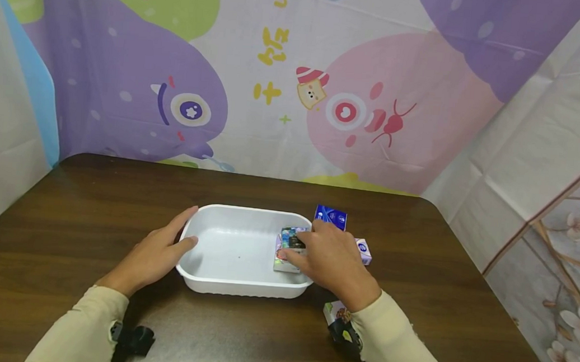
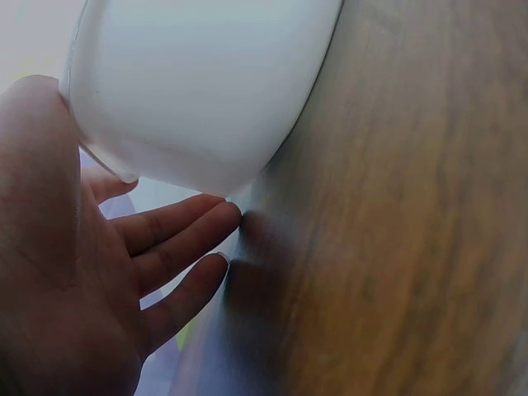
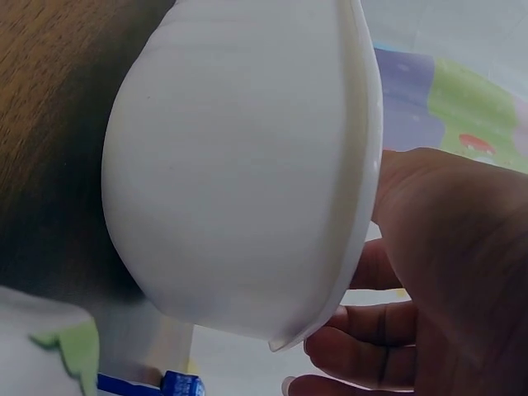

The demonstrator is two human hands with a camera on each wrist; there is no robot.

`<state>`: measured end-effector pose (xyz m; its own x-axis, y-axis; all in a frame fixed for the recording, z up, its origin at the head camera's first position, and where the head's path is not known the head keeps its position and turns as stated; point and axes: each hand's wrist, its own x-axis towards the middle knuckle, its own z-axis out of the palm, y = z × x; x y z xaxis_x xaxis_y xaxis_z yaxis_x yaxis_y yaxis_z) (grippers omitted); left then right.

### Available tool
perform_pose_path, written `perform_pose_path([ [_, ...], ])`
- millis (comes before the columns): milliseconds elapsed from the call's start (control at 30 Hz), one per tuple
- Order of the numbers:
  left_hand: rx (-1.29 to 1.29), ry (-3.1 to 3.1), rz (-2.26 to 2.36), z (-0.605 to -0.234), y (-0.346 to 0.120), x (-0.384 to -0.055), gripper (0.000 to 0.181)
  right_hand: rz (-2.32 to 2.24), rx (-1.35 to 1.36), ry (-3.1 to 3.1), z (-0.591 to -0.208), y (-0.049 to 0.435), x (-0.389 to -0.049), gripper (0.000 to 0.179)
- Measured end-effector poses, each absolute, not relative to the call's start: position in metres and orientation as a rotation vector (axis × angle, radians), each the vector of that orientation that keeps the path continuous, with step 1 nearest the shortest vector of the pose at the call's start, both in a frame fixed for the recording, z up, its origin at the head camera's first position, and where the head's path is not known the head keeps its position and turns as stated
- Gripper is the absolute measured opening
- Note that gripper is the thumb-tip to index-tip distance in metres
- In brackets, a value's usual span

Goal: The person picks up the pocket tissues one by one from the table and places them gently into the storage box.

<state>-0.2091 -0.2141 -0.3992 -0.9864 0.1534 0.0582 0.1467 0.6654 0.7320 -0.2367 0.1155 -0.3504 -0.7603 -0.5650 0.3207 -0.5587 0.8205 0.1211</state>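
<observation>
A white oblong plastic basin stands on the brown table. My left hand holds its left end, thumb over the rim and fingers outside; in the left wrist view those fingers extend beside the basin wall. Reaching over the right rim, my right hand has thumb and index finger at a small printed box with a blue-green face. This box lies over a pale patterned small box inside the basin. The right wrist view shows the basin's outer wall, which hides the fingertips.
Beyond my right hand lies a dark blue box, with a small white and purple box to its right. A white and green box sits near my right wrist. A cartoon-printed cloth hangs behind the table.
</observation>
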Motion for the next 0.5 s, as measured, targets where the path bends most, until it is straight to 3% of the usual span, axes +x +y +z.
perform_pose_path([
  [500, 0.262, 2.863, 1.255, -0.3998, -0.2147, -0.2094, 0.067, -0.03, 0.801, -2.752, -0.3494, 0.115, -0.2344, 0.049],
])
